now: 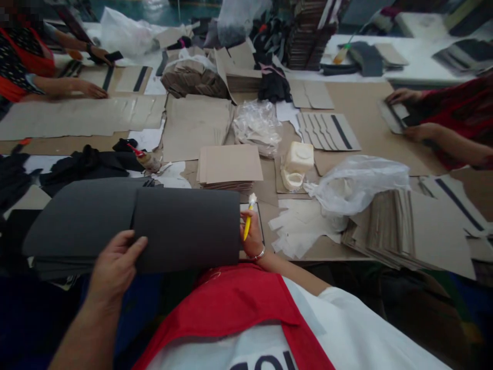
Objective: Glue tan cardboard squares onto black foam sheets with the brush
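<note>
A dark grey sheet (187,228) lies in front of me, overlapping a stack of similar dark sheets (84,216) on its left. My left hand (119,259) pinches the sheet's left part between thumb and fingers. At the sheet's right edge is my right hand (251,236), with a yellow brush (247,223) held upright in its fingers; whitish matter covers the bristles. Some of the right fingers are hidden behind the sheet. A small stack of tan cards (231,164) sits just beyond the sheet.
A whitish cut-open container (298,162) stands right of the cards. Plastic bags (358,182) and leaning board stacks (385,226) occupy the right. Black cloth (88,162) lies left. One person's hands (90,88) work at far left, another's (419,131) at right.
</note>
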### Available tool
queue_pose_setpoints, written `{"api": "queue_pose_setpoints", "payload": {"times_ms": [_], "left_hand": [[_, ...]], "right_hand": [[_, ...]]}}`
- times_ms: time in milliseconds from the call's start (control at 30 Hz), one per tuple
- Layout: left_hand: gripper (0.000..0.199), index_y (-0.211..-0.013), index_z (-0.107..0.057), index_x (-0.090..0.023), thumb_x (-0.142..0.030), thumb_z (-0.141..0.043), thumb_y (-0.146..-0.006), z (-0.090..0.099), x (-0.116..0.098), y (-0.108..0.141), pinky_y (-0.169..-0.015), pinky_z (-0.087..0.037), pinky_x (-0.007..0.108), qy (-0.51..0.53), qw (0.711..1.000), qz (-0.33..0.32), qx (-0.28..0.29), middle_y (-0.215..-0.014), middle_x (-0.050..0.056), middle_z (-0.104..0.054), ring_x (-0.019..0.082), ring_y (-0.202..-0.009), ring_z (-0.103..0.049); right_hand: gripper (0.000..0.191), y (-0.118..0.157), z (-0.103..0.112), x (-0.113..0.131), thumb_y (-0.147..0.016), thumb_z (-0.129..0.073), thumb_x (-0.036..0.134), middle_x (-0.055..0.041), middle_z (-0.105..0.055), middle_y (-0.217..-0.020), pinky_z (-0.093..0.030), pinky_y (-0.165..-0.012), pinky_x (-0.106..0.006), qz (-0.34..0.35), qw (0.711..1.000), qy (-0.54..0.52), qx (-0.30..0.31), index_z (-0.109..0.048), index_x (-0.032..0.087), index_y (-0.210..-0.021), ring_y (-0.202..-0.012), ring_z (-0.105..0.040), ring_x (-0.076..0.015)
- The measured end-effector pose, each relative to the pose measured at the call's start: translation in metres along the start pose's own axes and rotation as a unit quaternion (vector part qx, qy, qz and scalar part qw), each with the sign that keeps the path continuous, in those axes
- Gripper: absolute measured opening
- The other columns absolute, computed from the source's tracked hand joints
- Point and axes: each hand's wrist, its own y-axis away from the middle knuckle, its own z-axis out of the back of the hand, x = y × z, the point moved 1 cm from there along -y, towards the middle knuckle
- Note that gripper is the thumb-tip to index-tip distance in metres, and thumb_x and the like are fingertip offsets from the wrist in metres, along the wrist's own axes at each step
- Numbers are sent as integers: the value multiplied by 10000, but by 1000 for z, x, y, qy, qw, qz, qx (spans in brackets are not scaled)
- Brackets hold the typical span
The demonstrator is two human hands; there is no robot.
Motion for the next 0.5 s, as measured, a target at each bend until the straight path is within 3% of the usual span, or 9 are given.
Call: {"api": "queue_pose_setpoints", "payload": {"times_ms": [100, 200, 267, 333, 500], "left_hand": [[500, -860, -572, -214, -601, -687, -564, -95, 70, -27, -680, -546, 310, 80, 983, 32, 165, -798, 0, -684, 188, -746, -654], [532, -840, -550, -185, -645, -642, -590, -152, 134, -30, -663, -517, 286, 72, 976, 50, 198, -756, 10, -649, 169, -706, -623], [534, -823, -539, -179, -665, -605, -612, -171, 158, -26, -660, -503, 280, 54, 977, 53, 198, -755, 14, -637, 161, -695, -608], [521, -816, -541, -177, -671, -559, -649, -182, 167, -25, -655, -492, 279, 17, 981, 42, 187, -756, 21, -635, 161, -693, -602], [371, -795, -568, -183, -548, -513, -748, -201, 157, -39, -653, -464, 287, -130, 975, -27, 180, -739, 36, -644, 182, -697, -611]], "right_hand": [[282, 1, 44, -36, -826, -535, 362, -69, -618, -1071, -541, -751, -335, -35, 989, 111, -87, -416, 241, -1051, -916, -633, -174], [243, 2, 74, -68, -821, -511, 379, -77, -655, -971, -524, -776, -366, -75, 973, 177, -129, -422, 221, -982, -887, -638, -188], [241, 2, 84, -84, -834, -485, 403, -82, -669, -911, -523, -742, -360, -102, 965, 194, -141, -410, 215, -964, -829, -648, -189], [269, 2, 87, -94, -829, -489, 418, -95, -674, -919, -521, -725, -358, -116, 959, 222, -136, -409, 207, -975, -812, -655, -194], [275, -9, 89, -109, -798, -529, 374, -115, -659, -951, -510, -728, -364, -90, 926, 353, -99, -445, 185, -979, -814, -649, -209]]}}
